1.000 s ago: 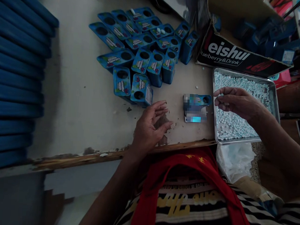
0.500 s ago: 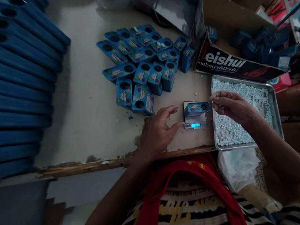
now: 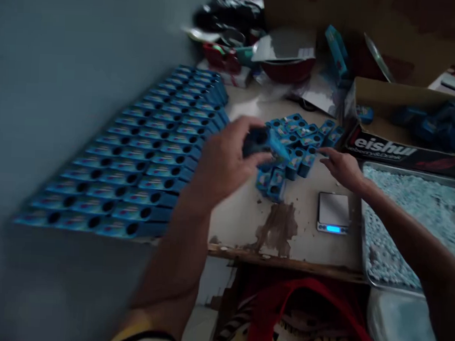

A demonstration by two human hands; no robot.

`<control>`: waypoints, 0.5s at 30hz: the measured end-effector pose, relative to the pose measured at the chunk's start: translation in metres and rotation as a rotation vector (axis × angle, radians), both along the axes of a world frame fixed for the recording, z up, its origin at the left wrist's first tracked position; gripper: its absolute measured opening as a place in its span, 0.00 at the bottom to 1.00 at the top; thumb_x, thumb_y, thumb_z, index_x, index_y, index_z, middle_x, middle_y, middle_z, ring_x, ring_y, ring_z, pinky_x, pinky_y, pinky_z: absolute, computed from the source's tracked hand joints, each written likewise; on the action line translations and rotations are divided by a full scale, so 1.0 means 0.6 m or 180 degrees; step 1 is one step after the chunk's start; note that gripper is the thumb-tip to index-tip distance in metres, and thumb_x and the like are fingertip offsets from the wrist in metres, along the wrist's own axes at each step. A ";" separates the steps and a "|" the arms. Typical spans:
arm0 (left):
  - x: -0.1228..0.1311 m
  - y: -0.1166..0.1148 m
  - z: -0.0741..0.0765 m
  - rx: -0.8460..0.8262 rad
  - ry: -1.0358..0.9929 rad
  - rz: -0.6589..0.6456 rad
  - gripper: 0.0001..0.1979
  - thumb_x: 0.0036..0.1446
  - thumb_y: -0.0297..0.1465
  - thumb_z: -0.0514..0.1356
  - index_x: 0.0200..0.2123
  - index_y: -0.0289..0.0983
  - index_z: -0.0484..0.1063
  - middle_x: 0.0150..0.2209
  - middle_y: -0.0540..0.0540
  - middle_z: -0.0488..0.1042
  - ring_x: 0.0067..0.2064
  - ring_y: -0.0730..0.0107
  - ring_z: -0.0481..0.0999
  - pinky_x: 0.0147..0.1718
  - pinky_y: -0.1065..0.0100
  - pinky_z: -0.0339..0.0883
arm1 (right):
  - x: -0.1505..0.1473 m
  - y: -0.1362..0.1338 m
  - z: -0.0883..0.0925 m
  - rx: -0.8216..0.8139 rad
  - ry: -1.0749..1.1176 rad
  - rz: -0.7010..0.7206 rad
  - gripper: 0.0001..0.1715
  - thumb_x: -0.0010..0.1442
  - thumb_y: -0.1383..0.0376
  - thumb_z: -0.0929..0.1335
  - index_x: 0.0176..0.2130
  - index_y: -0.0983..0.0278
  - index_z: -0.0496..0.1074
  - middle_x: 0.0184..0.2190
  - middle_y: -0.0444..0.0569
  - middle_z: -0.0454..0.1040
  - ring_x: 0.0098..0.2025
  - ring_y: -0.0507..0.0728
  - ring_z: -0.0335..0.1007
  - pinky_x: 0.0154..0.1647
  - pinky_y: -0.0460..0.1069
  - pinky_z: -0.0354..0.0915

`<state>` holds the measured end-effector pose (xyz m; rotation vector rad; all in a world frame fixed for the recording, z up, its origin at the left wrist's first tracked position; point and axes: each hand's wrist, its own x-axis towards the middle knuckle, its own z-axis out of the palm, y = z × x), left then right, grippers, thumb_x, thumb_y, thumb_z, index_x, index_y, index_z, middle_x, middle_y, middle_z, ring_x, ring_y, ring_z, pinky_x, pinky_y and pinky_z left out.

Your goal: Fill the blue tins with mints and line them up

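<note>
My left hand (image 3: 224,163) is raised over the table, its fingers wrapped round a blue candy box (image 3: 275,147) with a dark round hole in its top. Motion blurs that box. My right hand (image 3: 342,168) reaches forward with fingers stretched out and nothing visible in them. Its fingertips come close to the loose group of blue boxes (image 3: 295,161); whether they touch one I cannot tell. Below it, a small digital scale (image 3: 333,210) with a lit blue display has a bare plate.
Long rows of blue boxes (image 3: 153,152) stand packed together at left. A metal tray (image 3: 364,247) of pale blue candies lies at right, below a black-printed carton (image 3: 386,150) with more boxes inside. The table's worn wooden edge (image 3: 302,264) runs along the front.
My view has swung left. The box from the scale is gone from it, and my left hand now grips a box. My right hand has moved from the tray's edge toward the loose boxes.
</note>
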<state>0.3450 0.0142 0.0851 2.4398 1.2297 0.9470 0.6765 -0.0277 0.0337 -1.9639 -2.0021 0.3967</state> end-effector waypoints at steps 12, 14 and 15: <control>-0.053 0.493 0.021 -0.0695 0.0439 0.0123 0.12 0.62 0.34 0.70 0.43 0.31 0.77 0.56 0.58 0.86 0.50 0.98 0.72 0.55 0.83 0.61 | 0.022 0.040 -0.029 -0.0440 -0.1689 0.0457 0.16 0.79 0.56 0.69 0.60 0.55 0.80 0.40 0.53 0.90 0.39 0.66 0.87 0.33 0.51 0.58; -0.063 0.503 -0.009 -0.0916 0.0596 -0.0013 0.16 0.62 0.39 0.70 0.40 0.31 0.77 0.49 0.61 0.87 0.45 0.98 0.71 0.51 0.86 0.62 | 0.032 0.025 -0.026 -0.0362 -0.1481 0.0517 0.13 0.78 0.55 0.70 0.53 0.56 0.82 0.38 0.52 0.89 0.39 0.65 0.86 0.34 0.51 0.57; -0.072 0.502 -0.024 -0.1007 0.0661 -0.0044 0.18 0.61 0.42 0.71 0.40 0.32 0.77 0.45 0.63 0.86 0.43 0.97 0.71 0.50 0.87 0.63 | 0.037 0.011 -0.021 -0.0330 -0.1366 0.0500 0.13 0.78 0.54 0.70 0.51 0.57 0.82 0.38 0.52 0.88 0.38 0.65 0.85 0.34 0.51 0.56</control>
